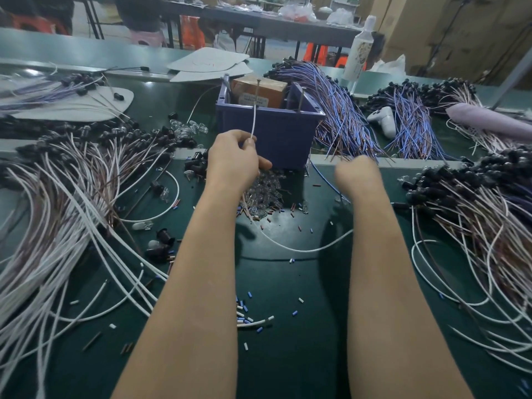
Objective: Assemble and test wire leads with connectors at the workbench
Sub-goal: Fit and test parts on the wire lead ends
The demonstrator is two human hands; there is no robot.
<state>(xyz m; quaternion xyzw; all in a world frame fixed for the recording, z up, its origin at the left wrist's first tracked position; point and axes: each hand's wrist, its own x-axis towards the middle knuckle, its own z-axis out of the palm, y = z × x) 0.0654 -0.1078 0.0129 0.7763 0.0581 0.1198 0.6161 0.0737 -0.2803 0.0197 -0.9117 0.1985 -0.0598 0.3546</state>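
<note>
In front of the blue bin [273, 133], the white lead [253, 122] runs up from the left hand [234, 159], which pinches it between thumb and fingers, to a nail [258, 84] standing at the bin's near wall. A loop of white wire [302, 249] lying across the green bench [288, 283] between the forearms is probably the same lead's slack.

The likeliest fault is poor contact at the nail. A slight tug from the left hand, or the slack catching on a forearm, could pull the tip off the nail and give a false test result. The same drag could sweep the heap of clear bulbs [267, 188] beside the left wrist into the insulation offcuts [244, 312], or pull the lead into the white bundles [57, 203] on the left, where it would be hard to find again.

The right hand [355, 175] is blurred. It is apart from the left and its fingers seem curled, but whether it holds anything — perhaps the blue wire [325, 180] just beside it — cannot be told. Whether the lead's tip really touches the nail is too fine to make out. The left palm hides whatever fitting the lead may carry, and the bin walls hide how the second nail [302, 96] and the brown box [259, 87] are connected.
</note>
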